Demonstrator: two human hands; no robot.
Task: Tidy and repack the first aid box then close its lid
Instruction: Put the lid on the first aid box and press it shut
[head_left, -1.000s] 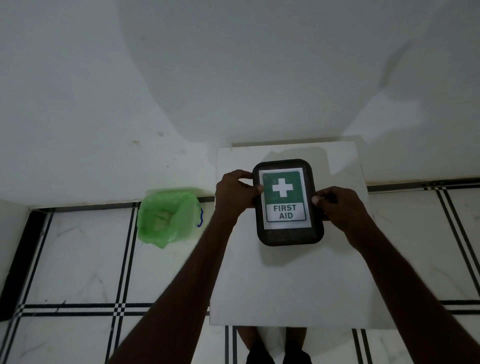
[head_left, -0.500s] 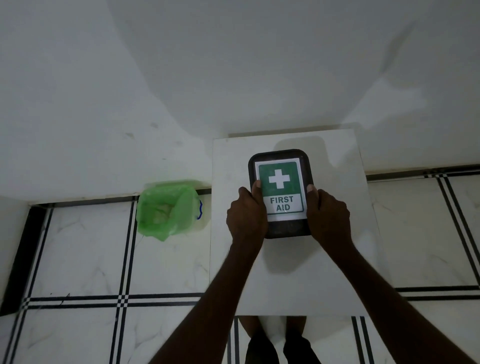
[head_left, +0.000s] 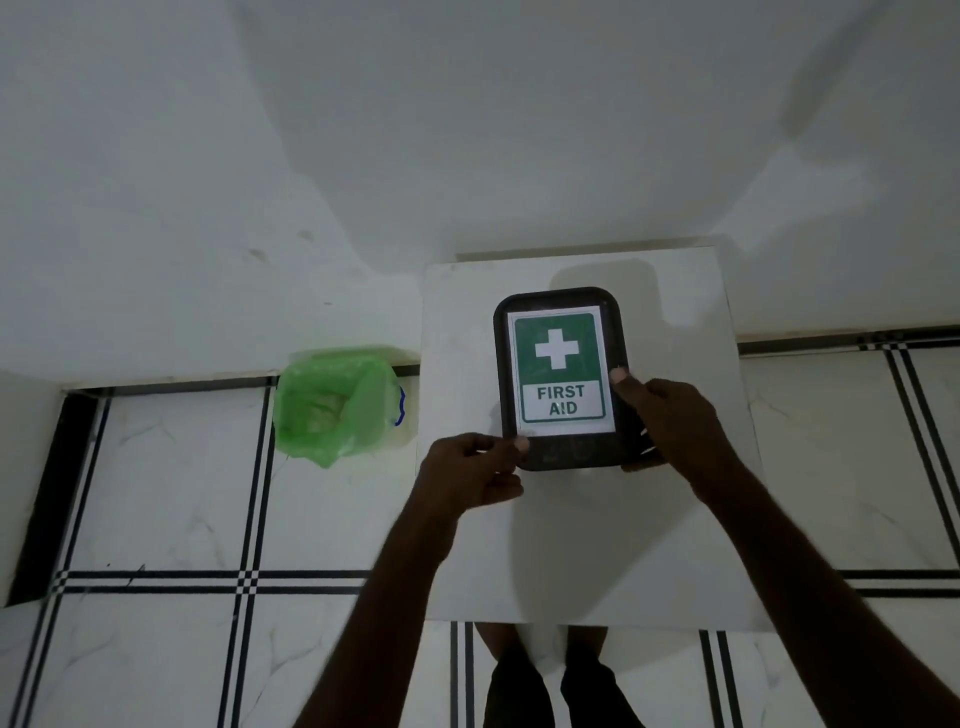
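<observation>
A dark first aid box (head_left: 561, 301) with a green and white "FIRST AID" label lies on a white table (head_left: 675, 545), its lid down. My right hand (head_left: 670, 421) grips the box's near right edge, thumb on the label. My left hand (head_left: 470, 473) pinches the near left corner with thumb and fingertips. The box's contents are hidden under the lid.
A bin lined with a green plastic bag (head_left: 335, 405) stands on the tiled floor left of the table. A white wall (head_left: 467, 130) rises right behind the table. My feet (head_left: 561, 680) show under the table's near edge.
My hands have slid from the box's sides down toward its near end. The left hand has come off the side and now pinches the near left corner.
</observation>
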